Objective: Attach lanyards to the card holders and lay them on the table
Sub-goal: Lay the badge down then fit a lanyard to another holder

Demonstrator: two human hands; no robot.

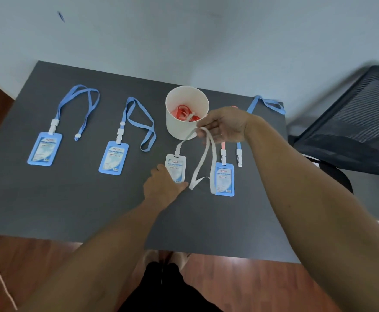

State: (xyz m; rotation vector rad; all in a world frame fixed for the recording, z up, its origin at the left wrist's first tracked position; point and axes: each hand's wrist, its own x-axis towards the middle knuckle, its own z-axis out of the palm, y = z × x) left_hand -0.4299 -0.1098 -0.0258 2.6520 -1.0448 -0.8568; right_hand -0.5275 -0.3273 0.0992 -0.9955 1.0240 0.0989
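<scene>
A white card holder (176,164) lies near the middle of the dark table (71,199), clipped to a white lanyard (206,154). My left hand (163,188) holds the holder's lower edge against the table. My right hand (225,127) pinches the lanyard's loop, lifted above the table. Two blue card holders with blue lanyards attached lie at the left (44,148) and centre-left (113,157). A third blue holder (224,179) with a pink lanyard clip (223,154) lies at the right.
A white cup (185,129) with red lanyards (185,112) inside stands behind the white holder. A loose blue lanyard (266,104) with a white clip (239,157) lies at the table's right edge. A black mesh chair (353,122) stands to the right. Wooden floor surrounds the table.
</scene>
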